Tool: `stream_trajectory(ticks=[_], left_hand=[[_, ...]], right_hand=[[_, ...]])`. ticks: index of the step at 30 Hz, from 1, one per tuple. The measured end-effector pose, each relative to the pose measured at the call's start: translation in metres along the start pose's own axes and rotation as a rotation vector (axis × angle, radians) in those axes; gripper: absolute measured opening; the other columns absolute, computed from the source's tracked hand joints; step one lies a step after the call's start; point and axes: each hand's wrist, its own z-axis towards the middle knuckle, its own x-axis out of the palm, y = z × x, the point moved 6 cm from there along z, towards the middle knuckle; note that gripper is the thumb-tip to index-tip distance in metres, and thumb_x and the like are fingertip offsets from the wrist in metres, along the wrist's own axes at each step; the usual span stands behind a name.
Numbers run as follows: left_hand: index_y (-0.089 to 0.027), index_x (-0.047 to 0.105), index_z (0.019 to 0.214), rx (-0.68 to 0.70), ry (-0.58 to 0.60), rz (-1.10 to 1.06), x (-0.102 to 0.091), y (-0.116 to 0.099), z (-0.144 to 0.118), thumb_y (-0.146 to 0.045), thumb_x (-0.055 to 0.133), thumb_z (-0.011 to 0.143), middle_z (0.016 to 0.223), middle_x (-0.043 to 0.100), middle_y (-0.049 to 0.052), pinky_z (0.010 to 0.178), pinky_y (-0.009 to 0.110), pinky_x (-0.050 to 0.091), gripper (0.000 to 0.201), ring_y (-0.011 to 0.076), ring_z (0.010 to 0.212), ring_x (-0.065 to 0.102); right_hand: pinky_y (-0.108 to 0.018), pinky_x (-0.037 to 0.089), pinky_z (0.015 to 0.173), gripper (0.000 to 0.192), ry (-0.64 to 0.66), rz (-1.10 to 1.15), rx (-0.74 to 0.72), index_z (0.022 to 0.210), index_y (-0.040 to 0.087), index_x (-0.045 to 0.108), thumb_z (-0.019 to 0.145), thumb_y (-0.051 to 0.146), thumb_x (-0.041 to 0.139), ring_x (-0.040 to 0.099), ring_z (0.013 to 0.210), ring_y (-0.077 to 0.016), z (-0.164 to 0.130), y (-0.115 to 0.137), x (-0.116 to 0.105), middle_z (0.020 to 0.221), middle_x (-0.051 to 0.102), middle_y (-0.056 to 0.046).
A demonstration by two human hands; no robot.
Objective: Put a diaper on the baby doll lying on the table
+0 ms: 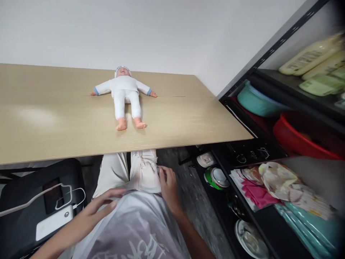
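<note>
A baby doll [125, 86] in a white suit with blue cuffs and a white cap lies on its back on the wooden table [178, 118], arms spread and bare feet toward me. Below the table edge, my left hand [104, 203] rests at my waist on the grey shirt [134, 216], fingers stretched out and holding nothing. My right hand [168, 185] lies against the side of my thigh on the pale trousers [145, 172], its fingers loosely extended. Both hands are apart from the doll.
At left, a black seat [21, 190] carries a white power bank [55, 221] with a cable. A black shelf [242, 138] at right holds a teal basin [258, 99], a red basin [302, 138], bottles [309, 57], folded cloths [261, 194] and dishes.
</note>
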Motion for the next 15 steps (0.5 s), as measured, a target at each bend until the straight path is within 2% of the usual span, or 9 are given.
stream_trajectory(ticks=[2, 4, 6, 9, 12, 15], left_hand=[[-0.027, 0.086, 0.113, -0.104, 0.075, 0.135, 0.013, 0.029, 0.024, -0.057, 0.099, 0.075, 0.125, 0.082, 0.012, 0.115, 0.046, 0.055, 0.050, 0.0386, 0.131, 0.070], [-0.023, 0.084, 0.110, -0.145, 0.079, 0.183, 0.030, 0.053, 0.065, -0.065, 0.098, 0.073, 0.127, 0.080, 0.012, 0.121, 0.045, 0.048, 0.058, 0.0379, 0.135, 0.066], [-0.019, 0.080, 0.097, -0.176, 0.045, 0.127, 0.049, 0.075, 0.109, -0.069, 0.101, 0.063, 0.115, 0.080, 0.012, 0.121, 0.044, 0.045, 0.064, 0.0372, 0.130, 0.066], [-0.019, 0.071, 0.085, -0.240, 0.029, 0.082, 0.076, 0.098, 0.157, -0.071, 0.105, 0.048, 0.094, 0.076, 0.008, 0.112, 0.045, 0.049, 0.072, 0.0356, 0.114, 0.069], [-0.019, 0.068, 0.083, -0.314, 0.058, 0.026, 0.095, 0.101, 0.164, -0.066, 0.108, 0.043, 0.081, 0.074, 0.006, 0.098, 0.045, 0.055, 0.074, 0.0335, 0.097, 0.072], [-0.017, 0.073, 0.096, -0.317, 0.114, -0.065, 0.105, 0.080, 0.126, -0.062, 0.108, 0.052, 0.083, 0.077, 0.008, 0.088, 0.044, 0.058, 0.072, 0.0327, 0.089, 0.076]], right_hand=[[-0.049, 0.052, 0.107, 0.065, 0.000, -0.016, 0.190, 0.124, 0.018, 0.076, 0.098, 0.075, 0.060, 0.071, 0.114, -0.0331, 0.007, -0.040, 0.002, 0.121, 0.079, -0.017], [-0.049, 0.053, 0.105, 0.073, 0.079, 0.049, 0.354, 0.124, 0.020, 0.074, 0.085, 0.082, 0.068, 0.073, 0.114, -0.0346, 0.011, -0.068, 0.014, 0.118, 0.079, -0.016], [-0.046, 0.055, 0.100, 0.072, 0.169, 0.131, 0.447, 0.117, 0.024, 0.074, 0.076, 0.084, 0.075, 0.075, 0.109, -0.0334, 0.014, -0.080, 0.032, 0.109, 0.080, -0.011], [-0.042, 0.060, 0.092, 0.074, 0.274, 0.240, 0.478, 0.111, 0.024, 0.073, 0.069, 0.084, 0.081, 0.077, 0.101, -0.0313, 0.021, -0.074, 0.058, 0.099, 0.081, -0.006], [-0.042, 0.064, 0.087, 0.080, 0.346, 0.341, 0.513, 0.115, 0.021, 0.073, 0.067, 0.084, 0.085, 0.080, 0.102, -0.0331, 0.025, -0.053, 0.066, 0.106, 0.084, -0.011], [-0.046, 0.067, 0.088, 0.079, 0.395, 0.440, 0.533, 0.119, 0.020, 0.076, 0.071, 0.081, 0.088, 0.082, 0.102, -0.0353, 0.011, -0.016, 0.042, 0.110, 0.085, -0.014]])
